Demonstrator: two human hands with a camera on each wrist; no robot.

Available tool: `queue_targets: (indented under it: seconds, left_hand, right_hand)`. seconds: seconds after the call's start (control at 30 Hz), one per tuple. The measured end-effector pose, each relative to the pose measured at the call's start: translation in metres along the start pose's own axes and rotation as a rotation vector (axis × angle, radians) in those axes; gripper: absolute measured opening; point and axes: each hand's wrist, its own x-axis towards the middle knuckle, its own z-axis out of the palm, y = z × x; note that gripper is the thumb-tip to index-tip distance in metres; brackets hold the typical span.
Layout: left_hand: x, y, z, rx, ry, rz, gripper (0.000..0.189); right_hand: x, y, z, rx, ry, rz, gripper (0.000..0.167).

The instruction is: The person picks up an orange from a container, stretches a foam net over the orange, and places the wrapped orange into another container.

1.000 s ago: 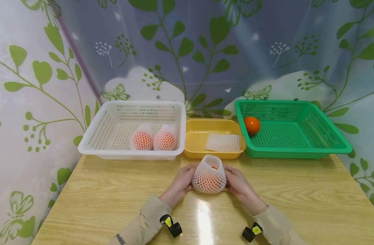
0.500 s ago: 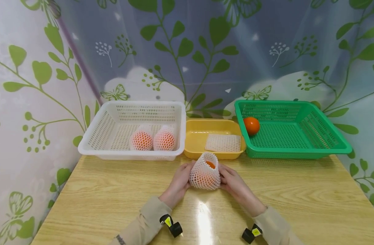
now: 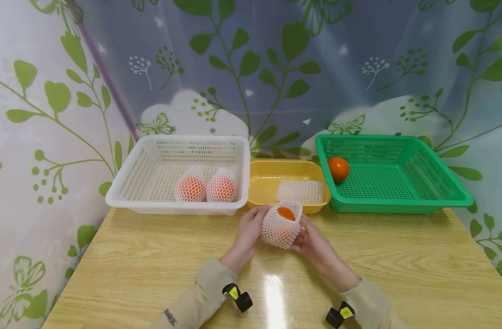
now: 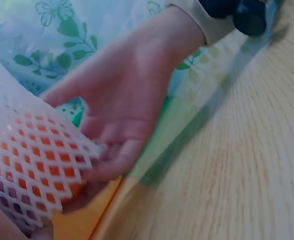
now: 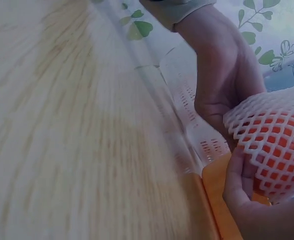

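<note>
So I'm holding an orange fruit (image 3: pixel 286 213) inside a white foam net sleeve (image 3: pixel 277 233), just in front of the yellow tray (image 3: pixel 261 183) and over the wooden counter (image 3: pixel 160 256). Whether its bottom is touching the wood, I'm honestly not able to tell. My left hand (image 3: pixel 246 230) is gripping one side of the sleeve and my right hand (image 3: pixel 314 242) is gripping the other, fingers curled around the mesh on both, so the fruit is sitting clamped between them. Some left fingertips are hiding behind the net, fwiw.

The sleeve's mouth is facing up, and a bare patch of fruit is showing through it. I'm reckoning this is the sleeve-fitting step, and pretty near done, since the mesh is covering most of the fruit.

Left of the tray, a white basket (image 3: pixel 177 206) is holding two netted fruits (image 3: pixel 191 188) side by side. Right of the tray, a green basket (image 3: pixel 403 202) is holding one bare fruit (image 3: pixel 338 169) at its tray-side end. In the tray itself, a flat spare sleeve (image 3: pixel 300 191) is lying.

Next move, imo, is calling for snugging the mesh up gently, since foam is probably stretching easily, then setting the bundle left of the tray, beside the netted pair.
</note>
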Motion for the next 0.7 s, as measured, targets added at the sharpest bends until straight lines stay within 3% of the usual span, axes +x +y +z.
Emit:
queue_targets:
  seconds: [0.1, 0.27, 0.57, 0.7]
  left_hand:
    - [0.000, -0.001, 0.002, 0.017, 0.003, 0.018, 0.038]
    - [0.001, -0.003, 0.004, -0.020, -0.028, 0.030, 0.035]
    - [-0.001, -0.014, 0.001, -0.092, -0.177, 0.085, 0.038]
    - [-0.002, -0.014, 0.002, -0.110, -0.186, 0.071, 0.041]
  right_hand:
    - [-0.004, -0.003, 0.001, 0.003, -0.008, 0.009, 0.062]
    - [-0.008, -0.008, 0.002, 0.033, -0.096, -0.031, 0.056]
    - [-0.015, -0.011, 0.002, 0.059, -0.223, -0.112, 0.040]
    - [-0.016, -0.012, 0.003, 0.070, -0.233, -0.138, 0.036]
